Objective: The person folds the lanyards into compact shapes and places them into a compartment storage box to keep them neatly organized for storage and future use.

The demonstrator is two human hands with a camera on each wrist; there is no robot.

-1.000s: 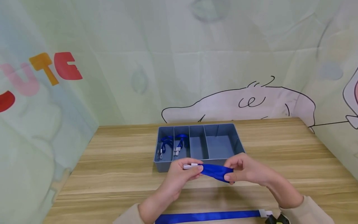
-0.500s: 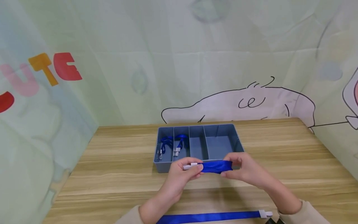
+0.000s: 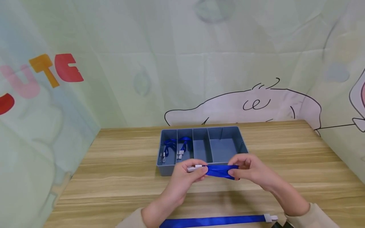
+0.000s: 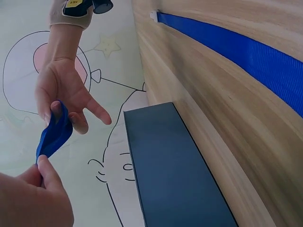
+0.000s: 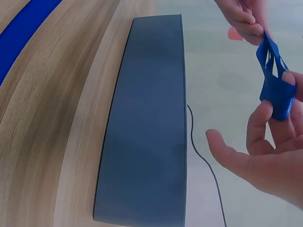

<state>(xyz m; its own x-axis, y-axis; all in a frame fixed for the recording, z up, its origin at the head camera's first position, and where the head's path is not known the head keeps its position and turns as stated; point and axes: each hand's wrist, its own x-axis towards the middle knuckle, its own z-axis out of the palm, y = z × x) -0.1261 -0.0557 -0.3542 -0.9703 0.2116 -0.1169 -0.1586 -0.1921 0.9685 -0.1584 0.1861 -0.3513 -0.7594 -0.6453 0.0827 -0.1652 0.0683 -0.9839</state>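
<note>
A blue lanyard (image 3: 218,171), folded into a short flat bundle, is held in the air between my two hands in front of the tray. My left hand (image 3: 184,179) pinches it beside its white clip (image 3: 194,168), which sticks out leftward. At the other end my right hand (image 3: 252,171) grips the folded loops between thumb and fingers. From the right wrist view, the lanyard (image 5: 277,92) shows several layers with gaps between them. Another blue lanyard (image 3: 216,220) lies stretched along the table's near side, its white clip (image 3: 269,218) to the right.
Behind my hands stands a grey divided tray (image 3: 199,163). Its two left compartments each hold a bundled blue lanyard (image 3: 170,144) with white ends. A printed cloth backdrop (image 3: 171,63) rises behind the wooden table (image 3: 122,164). A dark object (image 3: 280,224) sits by my right cuff.
My right hand has shifted its hold on the loops, and the bundle's right end has moved from drooping to nearly level. My left hand has barely moved.
</note>
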